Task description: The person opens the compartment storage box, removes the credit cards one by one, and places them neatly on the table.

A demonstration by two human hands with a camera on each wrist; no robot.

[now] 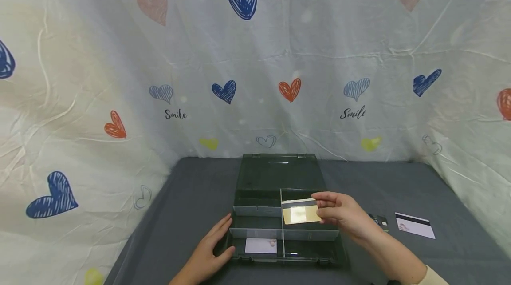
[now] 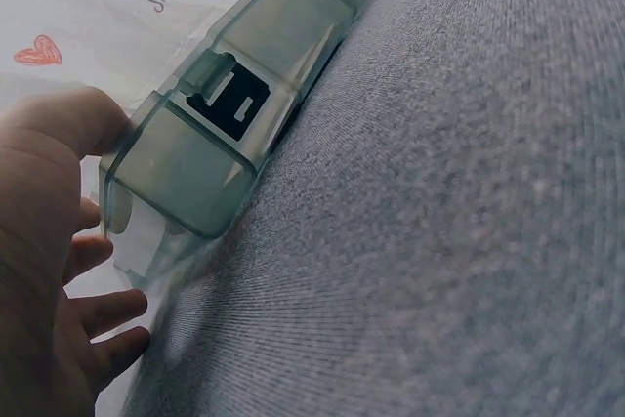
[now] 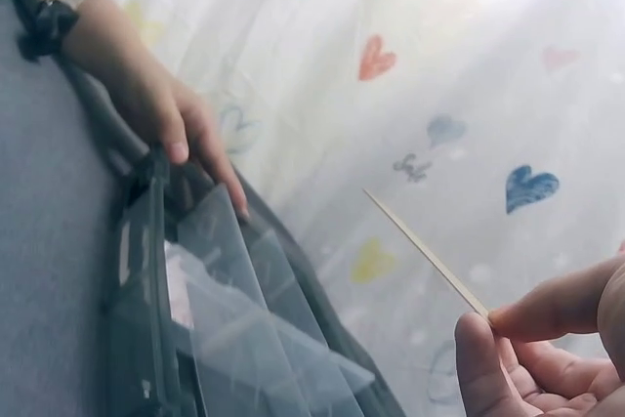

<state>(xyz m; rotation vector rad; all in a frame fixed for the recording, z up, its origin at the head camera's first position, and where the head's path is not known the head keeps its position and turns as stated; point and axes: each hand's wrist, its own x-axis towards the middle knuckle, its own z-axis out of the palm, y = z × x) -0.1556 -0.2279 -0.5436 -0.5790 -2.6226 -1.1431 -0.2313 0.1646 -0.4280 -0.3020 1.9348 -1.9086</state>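
Observation:
My right hand (image 1: pixel 343 214) pinches a gold card (image 1: pixel 288 217) by its right edge, thumb against fingers. A dark stripe runs along the card's top and light glares on its face. It is held above the right compartments of a dark translucent divided box (image 1: pixel 279 174), whose lid stands raised at the back. In the right wrist view the card (image 3: pixel 425 253) appears edge-on. My left hand (image 1: pixel 207 247) rests at the box's front left corner, fingers extended along the side and thumb by the front rim. A white card (image 1: pixel 257 246) lies in the front left compartment.
On the grey cloth (image 1: pixel 399 191) to the right lies another white card (image 1: pixel 417 226) with a black stripe. Small dark items (image 1: pixel 381 221) lie near it, partly hidden by my right arm. A heart-printed curtain (image 1: pixel 255 54) hangs behind and along the sides.

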